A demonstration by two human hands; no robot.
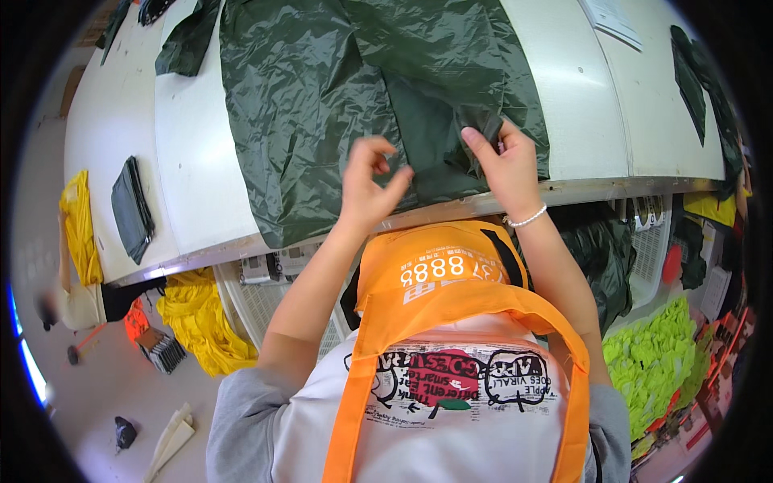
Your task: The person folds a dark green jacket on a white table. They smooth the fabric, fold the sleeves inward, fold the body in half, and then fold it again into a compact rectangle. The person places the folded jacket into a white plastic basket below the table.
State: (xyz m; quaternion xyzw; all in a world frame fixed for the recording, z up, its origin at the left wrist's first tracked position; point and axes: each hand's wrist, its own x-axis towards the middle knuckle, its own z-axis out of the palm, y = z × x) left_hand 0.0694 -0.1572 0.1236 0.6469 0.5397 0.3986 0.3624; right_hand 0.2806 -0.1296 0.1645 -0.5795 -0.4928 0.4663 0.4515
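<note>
Lying beneath half-spread, empty left grip (pixel 370 183), green garment (pixel 298 121), fold (pixel 481 118) pinched by right grip (pixel 514 163)

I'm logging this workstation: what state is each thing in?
Dark green fabric: spread on white table, creased
Right hand: pinching the green fabric
Left hand: thumb and fingers apart, apparently empty
Orange apron: worn
Dark cloth stack, table's left: folded
Yellow cloth below table, left: crumpled
Lime-green cloth, right: heaped

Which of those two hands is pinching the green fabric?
The right hand, with the white bracelet, pinches green fabric; the blurred left hand visibly holds none.
</note>
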